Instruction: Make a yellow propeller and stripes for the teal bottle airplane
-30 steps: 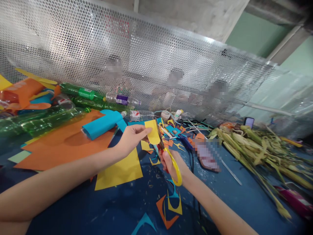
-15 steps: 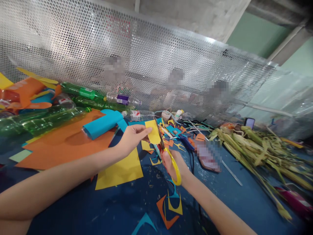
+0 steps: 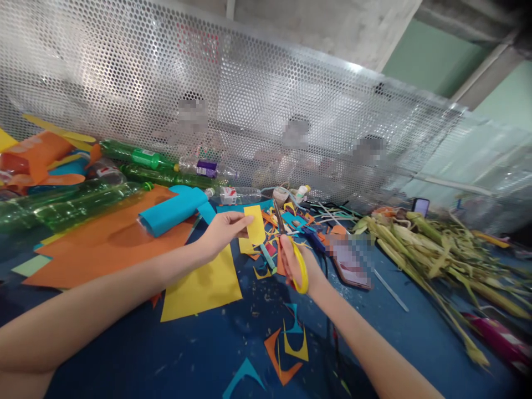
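My left hand (image 3: pixel 226 230) pinches a small yellow piece of paper (image 3: pixel 255 226) between thumb and fingers, its lower corners looking rounded. In my right hand (image 3: pixel 300 263) is a pair of scissors (image 3: pixel 300 267) with yellow handles, its blades pointing up and away. The blades stand just right of the paper, apart from it. Below my left hand lies a yellow sheet (image 3: pixel 203 288) on the blue table (image 3: pixel 174 360). Paper offcuts in blue, orange and yellow are scattered beneath and beyond both hands.
A blue-wrapped bottle (image 3: pixel 174 209) lies on an orange sheet (image 3: pixel 95 249) at left, near green bottles (image 3: pixel 91 202). To the right are a phone (image 3: pixel 351 263) and dried husks (image 3: pixel 432 260). Behind the table rises a perforated metal panel (image 3: pixel 249 88), with people reflected or showing through.
The scissors have moved right, off the edge of the yellow paper, and their blades now point more upright. My left hand still holds the paper in nearly the same place.
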